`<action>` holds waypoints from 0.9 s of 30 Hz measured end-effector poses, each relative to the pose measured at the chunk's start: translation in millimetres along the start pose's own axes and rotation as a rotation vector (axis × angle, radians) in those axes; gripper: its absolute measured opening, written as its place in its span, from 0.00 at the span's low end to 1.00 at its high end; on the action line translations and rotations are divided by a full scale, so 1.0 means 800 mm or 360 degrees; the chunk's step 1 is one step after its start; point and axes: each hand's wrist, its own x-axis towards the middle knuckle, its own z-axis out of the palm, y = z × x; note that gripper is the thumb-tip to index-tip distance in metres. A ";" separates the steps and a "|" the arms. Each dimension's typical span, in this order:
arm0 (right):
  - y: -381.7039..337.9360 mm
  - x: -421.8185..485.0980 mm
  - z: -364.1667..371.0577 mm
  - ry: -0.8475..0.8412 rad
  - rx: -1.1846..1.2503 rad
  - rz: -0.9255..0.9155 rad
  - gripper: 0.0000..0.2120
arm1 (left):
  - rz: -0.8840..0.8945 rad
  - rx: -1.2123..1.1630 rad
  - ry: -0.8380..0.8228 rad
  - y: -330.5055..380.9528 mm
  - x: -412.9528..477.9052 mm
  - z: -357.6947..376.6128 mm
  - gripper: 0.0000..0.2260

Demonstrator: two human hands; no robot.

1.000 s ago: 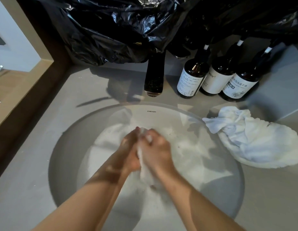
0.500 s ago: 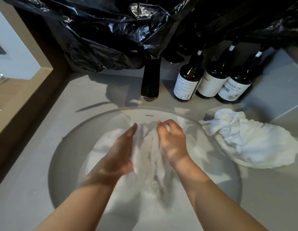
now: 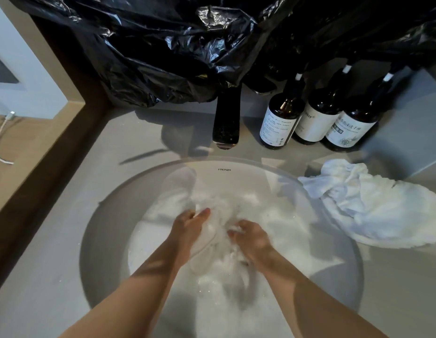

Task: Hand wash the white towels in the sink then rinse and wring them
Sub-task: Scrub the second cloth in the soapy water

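**Wash stage, mid-scrub**

Left hand (image 3: 188,228) and right hand (image 3: 252,239) sit low in the round white ceramic sink (image 3: 104,240) at centre frame. Both have their fingers curled into the wet white towel (image 3: 218,236), which bunches between them in foamy water.

Half a second ago these hands held the cloth lifted and spread, higher in the bowl. A second ago they were pressed together, rubbing it. The cloth has gone from rub, to open-out, to a dunk back into the suds. That reads as a repeating scrub cycle, not a move toward rinsing.

The tall dark tap (image 3: 226,118) above the bowl shows no water running. A second crumpled white towel (image 3: 373,208) lies on the grey counter (image 3: 53,276) at right of frame, its edge over the sink rim, where it lay before. Whether it has been washed I cannot tell. Three brown labelled bottles (image 3: 317,118) stand at upper right beneath crinkled black plastic sheeting (image 3: 163,45). Rinsing and wringing look to be ahead.
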 end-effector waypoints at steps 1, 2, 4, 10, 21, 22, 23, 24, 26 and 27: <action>-0.013 -0.013 -0.001 0.0049 0.0318 -0.0039 0.03 | 0.0044 -0.0073 -0.0044 0.005 -0.002 0.002 0.10; -0.027 -0.026 -0.001 0.0073 0.0528 -0.0150 0.03 | 0.0049 -0.0155 -0.0105 0.009 -0.004 0.004 0.10; -0.055 -0.055 0.007 0.0055 0.0571 -0.0439 0.06 | 0.0036 -0.0376 -0.0213 0.020 -0.018 0.017 0.16; -0.085 -0.035 -0.021 0.0521 0.0115 -0.0467 0.06 | -0.0044 -0.0609 -0.0456 0.042 -0.059 0.049 0.09; -0.082 -0.037 -0.031 0.0565 0.0183 -0.0573 0.07 | 0.0060 -0.0476 -0.0550 0.051 -0.080 0.034 0.12; -0.082 -0.031 -0.038 0.0596 0.0364 -0.0571 0.07 | 0.0058 -0.0542 -0.0573 0.057 -0.073 0.030 0.12; -0.081 -0.024 -0.043 0.0558 0.0609 -0.0524 0.09 | 0.0031 -0.0646 -0.0484 0.066 -0.068 0.026 0.17; -0.074 -0.013 -0.046 0.0445 0.0890 -0.0428 0.14 | 0.0047 -0.0677 -0.0409 0.068 -0.059 0.018 0.21; -0.051 0.013 -0.048 0.0247 0.1259 -0.0105 0.22 | 0.0109 -0.0583 -0.0200 0.054 -0.032 0.003 0.26; -0.034 0.024 -0.044 0.0209 0.1213 0.0049 0.27 | 0.0092 -0.0426 -0.0169 0.042 -0.022 -0.001 0.25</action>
